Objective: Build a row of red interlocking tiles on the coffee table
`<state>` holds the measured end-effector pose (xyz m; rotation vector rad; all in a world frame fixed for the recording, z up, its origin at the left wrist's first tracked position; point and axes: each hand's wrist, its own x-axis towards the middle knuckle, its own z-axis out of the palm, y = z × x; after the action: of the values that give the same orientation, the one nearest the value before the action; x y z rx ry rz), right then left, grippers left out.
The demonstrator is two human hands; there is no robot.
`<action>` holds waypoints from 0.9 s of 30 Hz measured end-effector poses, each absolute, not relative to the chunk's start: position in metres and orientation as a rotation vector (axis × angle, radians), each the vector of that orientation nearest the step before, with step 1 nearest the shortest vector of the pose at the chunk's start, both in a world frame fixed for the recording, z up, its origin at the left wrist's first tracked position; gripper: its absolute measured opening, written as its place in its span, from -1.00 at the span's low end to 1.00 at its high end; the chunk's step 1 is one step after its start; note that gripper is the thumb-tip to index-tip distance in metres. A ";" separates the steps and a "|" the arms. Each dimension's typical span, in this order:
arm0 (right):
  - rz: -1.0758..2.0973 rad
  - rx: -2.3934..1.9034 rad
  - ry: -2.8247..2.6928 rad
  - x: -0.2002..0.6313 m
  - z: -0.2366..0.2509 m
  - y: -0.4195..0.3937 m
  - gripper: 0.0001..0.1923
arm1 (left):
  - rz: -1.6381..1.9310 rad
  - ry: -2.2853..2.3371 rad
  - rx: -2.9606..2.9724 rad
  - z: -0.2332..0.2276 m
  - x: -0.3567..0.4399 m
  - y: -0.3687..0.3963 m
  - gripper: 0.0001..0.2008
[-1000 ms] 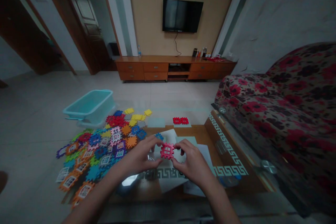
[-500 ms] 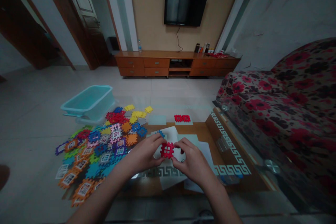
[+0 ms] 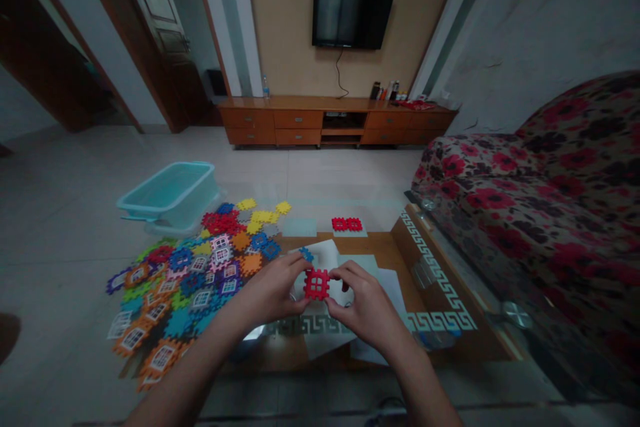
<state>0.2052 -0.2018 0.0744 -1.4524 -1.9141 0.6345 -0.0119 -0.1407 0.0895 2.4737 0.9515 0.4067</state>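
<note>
light: pretty dim, kinda greyish, can't tell the source | shadows: sofa (image 3: 560,207) murky down low, corners darker | glare: white blob on glass tabletop (image 3: 256,333), pale sheen on TV (image 3: 353,13) | lens: super wide, edges lean | focus: red piece (image 3: 317,275) okay, right-hand wall (image 3: 550,27) smeary

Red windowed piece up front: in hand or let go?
In hand: the left hand and right hand pinch the red piece from opposite sides. Cannot tell whether it also touches the glass tabletop.
</note>
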 end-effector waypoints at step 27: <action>0.653 -1.467 -1.890 0.205 0.074 -0.201 -0.65 | 0.431 0.928 2.444 0.089 -0.013 -0.138 -0.64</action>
<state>0.2055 -0.2007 0.0743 -1.4666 -1.8904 0.6531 -0.0134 -0.1384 0.0893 2.4438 0.9275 0.4314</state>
